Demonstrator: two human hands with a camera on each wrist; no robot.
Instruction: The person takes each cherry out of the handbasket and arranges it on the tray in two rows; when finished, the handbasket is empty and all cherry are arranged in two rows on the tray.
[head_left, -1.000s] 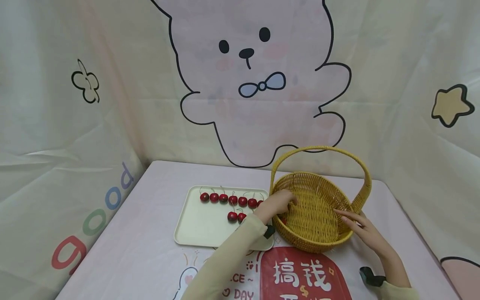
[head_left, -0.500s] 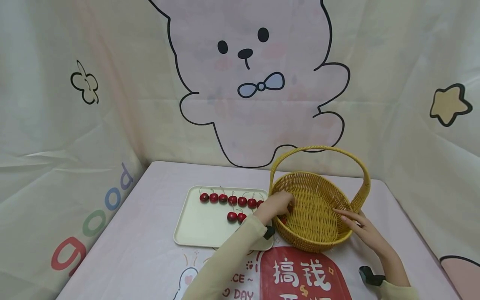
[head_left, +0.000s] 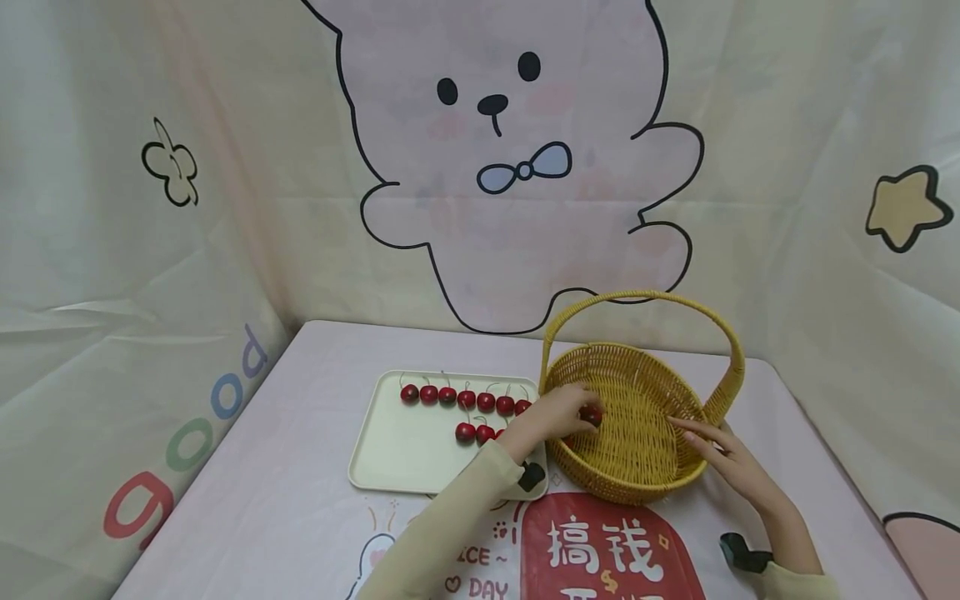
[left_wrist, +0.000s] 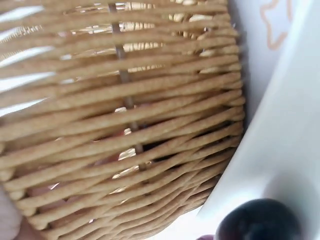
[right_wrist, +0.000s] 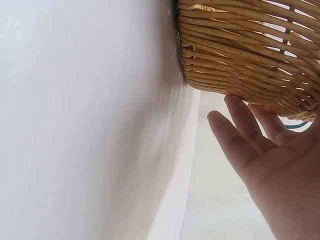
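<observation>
My left hand (head_left: 557,410) is inside the left part of the yellow wicker basket (head_left: 637,492) and pinches a dark red cherry (head_left: 591,415) at its fingertips. Just below that hand, another cherry (head_left: 567,440) shows partly in the basket. The left wrist view is filled by the woven basket wall (left_wrist: 125,130), with only a bit of the hand at the lower left edge. My right hand (head_left: 731,467) holds the basket's right rim, with digits on the inner side. In the right wrist view, the other fingers (right_wrist: 235,150) lie against or near the outer wall.
A cream tray (head_left: 397,467) left of the basket carries a back row of cherries (head_left: 466,400) and a shorter row (head_left: 465,433) in front, partly hidden by the left arm. The basket's tall handle (head_left: 637,296) arches over it. A fabric backdrop surrounds the table (head_left: 315,358).
My left hand has shifted slightly and its fingertips have lifted, so the cherry it pinches now shows clearly. The right hand and basket keep their places.
</observation>
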